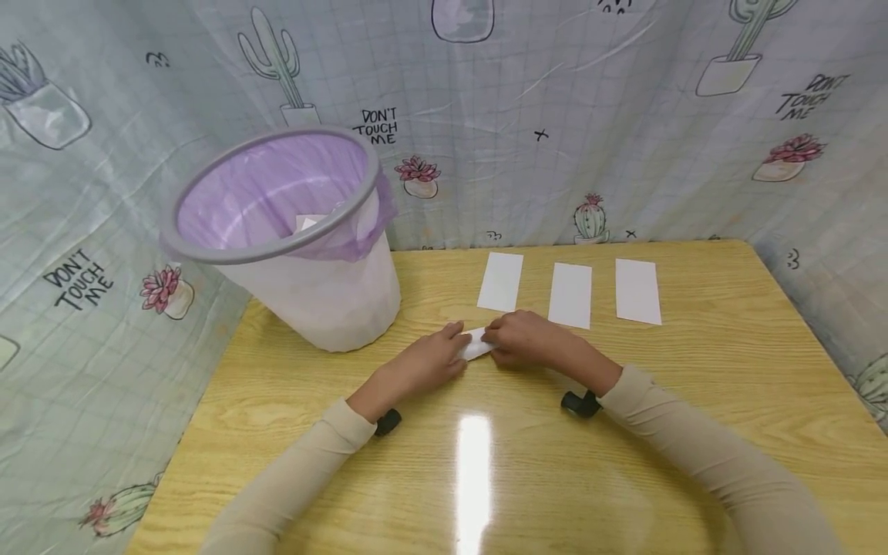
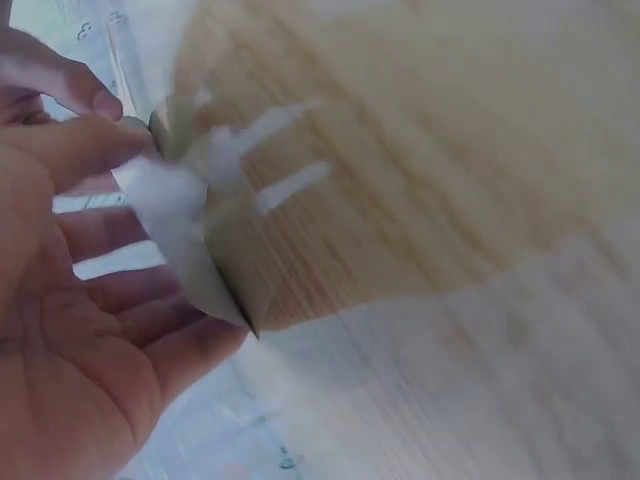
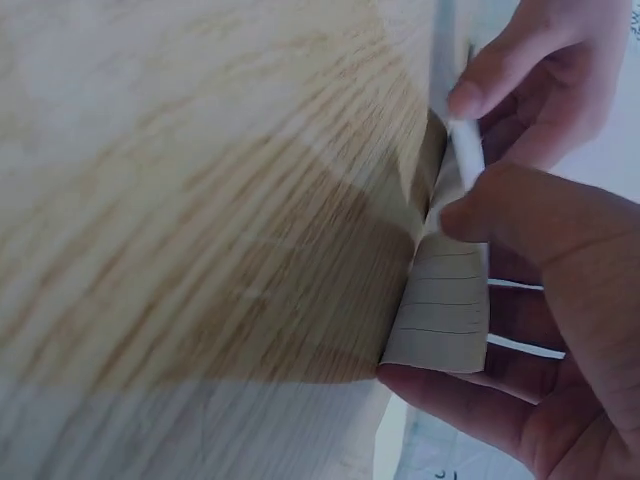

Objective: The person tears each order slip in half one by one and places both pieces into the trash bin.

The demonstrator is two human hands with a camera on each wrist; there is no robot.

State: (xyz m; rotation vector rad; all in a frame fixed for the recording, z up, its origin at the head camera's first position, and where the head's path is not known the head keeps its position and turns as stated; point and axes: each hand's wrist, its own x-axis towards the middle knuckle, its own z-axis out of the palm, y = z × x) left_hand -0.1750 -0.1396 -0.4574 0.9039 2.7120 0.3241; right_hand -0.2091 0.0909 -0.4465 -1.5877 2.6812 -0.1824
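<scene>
In the head view a small piece of white paper (image 1: 476,344) is held low over the table between both hands. My left hand (image 1: 435,358) pinches its left end, and my right hand (image 1: 523,339) pinches the right end. Seen from the right wrist, the paper (image 3: 440,300) has thin ruled lines and appears bent or folded lengthwise, its lower edge at the wood. The thumb lies on one face and the fingers stand behind it. The left wrist view shows the paper (image 2: 185,235) curving, partly blurred, with the left fingers behind it.
A white bin (image 1: 347,301) with a purple liner and grey rim stands left of the hands, a white piece inside. Three white paper slips (image 1: 501,281) lie in a row behind the hands. A printed curtain (image 1: 486,154) borders the wooden table (image 1: 333,493).
</scene>
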